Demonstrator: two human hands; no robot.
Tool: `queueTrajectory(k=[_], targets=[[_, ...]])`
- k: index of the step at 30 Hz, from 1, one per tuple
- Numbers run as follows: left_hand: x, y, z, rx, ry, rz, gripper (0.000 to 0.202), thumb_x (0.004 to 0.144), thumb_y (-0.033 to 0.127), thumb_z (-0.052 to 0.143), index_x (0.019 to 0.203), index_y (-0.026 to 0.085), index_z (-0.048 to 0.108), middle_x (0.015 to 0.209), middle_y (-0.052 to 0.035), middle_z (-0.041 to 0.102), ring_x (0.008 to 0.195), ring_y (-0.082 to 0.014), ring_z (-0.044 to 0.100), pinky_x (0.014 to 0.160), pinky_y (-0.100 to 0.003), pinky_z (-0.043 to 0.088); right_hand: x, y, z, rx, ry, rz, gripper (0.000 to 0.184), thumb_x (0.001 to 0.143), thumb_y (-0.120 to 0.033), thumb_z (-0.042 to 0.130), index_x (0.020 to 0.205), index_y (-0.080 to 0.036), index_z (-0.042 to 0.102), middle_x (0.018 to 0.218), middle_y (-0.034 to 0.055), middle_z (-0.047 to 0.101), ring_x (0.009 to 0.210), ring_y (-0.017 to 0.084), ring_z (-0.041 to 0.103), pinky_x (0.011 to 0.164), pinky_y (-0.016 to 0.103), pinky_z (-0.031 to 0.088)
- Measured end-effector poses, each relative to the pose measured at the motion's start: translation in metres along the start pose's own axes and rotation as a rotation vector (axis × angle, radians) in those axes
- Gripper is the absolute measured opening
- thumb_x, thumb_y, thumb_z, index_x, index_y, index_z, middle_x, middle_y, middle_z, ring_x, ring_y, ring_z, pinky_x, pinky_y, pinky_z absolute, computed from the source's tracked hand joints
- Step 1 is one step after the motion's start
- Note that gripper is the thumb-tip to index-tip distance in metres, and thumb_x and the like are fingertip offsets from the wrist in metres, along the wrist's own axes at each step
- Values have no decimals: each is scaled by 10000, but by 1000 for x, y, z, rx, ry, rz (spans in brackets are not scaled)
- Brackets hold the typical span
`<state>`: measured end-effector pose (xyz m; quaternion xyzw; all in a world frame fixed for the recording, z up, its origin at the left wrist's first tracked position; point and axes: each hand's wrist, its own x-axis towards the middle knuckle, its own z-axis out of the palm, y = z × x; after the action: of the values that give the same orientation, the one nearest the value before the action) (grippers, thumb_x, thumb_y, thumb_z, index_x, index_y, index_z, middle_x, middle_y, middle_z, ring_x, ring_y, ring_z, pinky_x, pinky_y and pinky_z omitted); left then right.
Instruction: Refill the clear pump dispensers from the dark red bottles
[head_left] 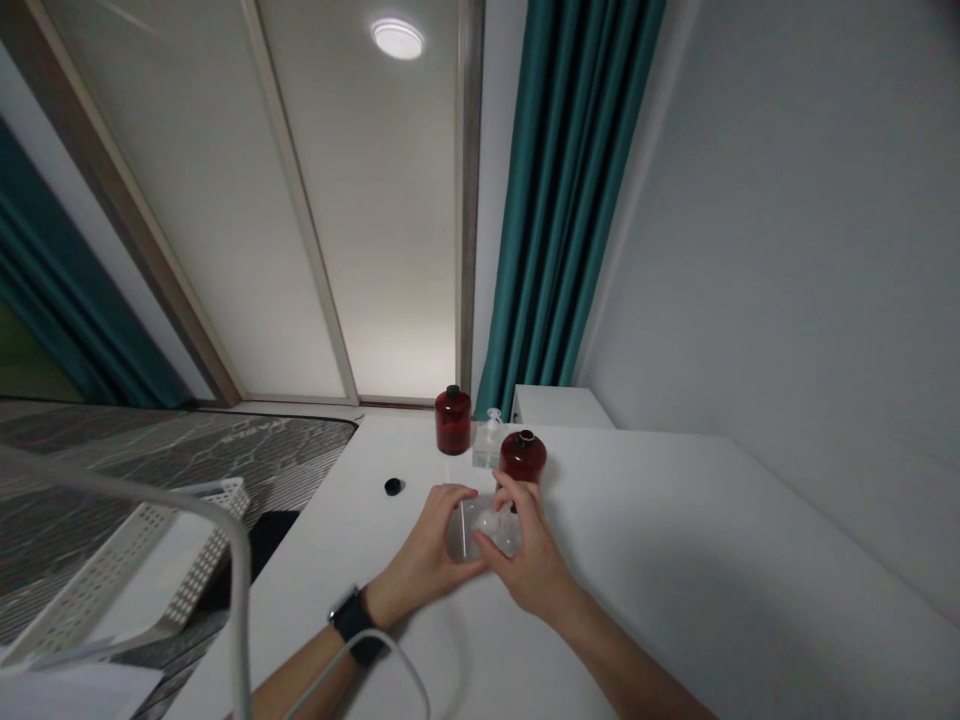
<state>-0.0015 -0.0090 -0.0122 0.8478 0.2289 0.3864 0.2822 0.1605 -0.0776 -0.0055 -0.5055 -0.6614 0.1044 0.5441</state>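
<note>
A clear, see-through bottle [463,528] lies on its side or tilted low over the white table, between my two hands. My left hand [433,540] grips its left end, thumb below and fingers over the top. My right hand [529,555] is curled at the other end, thumb and forefinger around its whitish neck or cap; the fingers partly hide that piece. Just beyond my right fingers stands a dark red bottle [523,455] with an uncapped neck. A second red bottle [453,422] with a black top and a clear pump bottle [487,440] stand behind.
A small black cap [393,487] lies on the white table [675,580], left of the bottles. White cables [238,600] cross the lower left foreground. Off the table's left side is a white perforated basket [127,570]. A white cabinet [562,405] stands beyond the far edge.
</note>
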Motion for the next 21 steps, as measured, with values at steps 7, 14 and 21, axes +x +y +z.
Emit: queueTrajectory(k=[7, 14, 21], targets=[[2, 4, -1, -10, 13, -79, 560, 751, 245, 790, 1214, 231, 476, 1184, -96, 556, 1101, -291, 553, 950, -469, 486, 1, -7, -7, -22, 2, -60, 714, 759, -48, 478, 1438, -236, 363, 1160, 90, 510, 1112, 255, 527, 1031, 469, 442], [1, 2, 0, -20, -1, 3, 519, 782, 247, 770, 1224, 232, 498, 1162, -81, 582, 1081, -277, 558, 941, -443, 485, 0, -3, -6, -140, -108, -203, 559, 862, -97, 525, 1392, -263, 462, 1128, 82, 568, 1058, 270, 510, 952, 478, 464], [1, -3, -1, -34, -46, -37, 620, 733, 279, 836, 1243, 241, 485, 1203, -83, 552, 1128, -287, 532, 975, -464, 472, 3, -3, -11, -113, 47, -309, 488, 945, -118, 498, 1402, -287, 459, 1125, 84, 601, 1059, 256, 557, 930, 454, 490]])
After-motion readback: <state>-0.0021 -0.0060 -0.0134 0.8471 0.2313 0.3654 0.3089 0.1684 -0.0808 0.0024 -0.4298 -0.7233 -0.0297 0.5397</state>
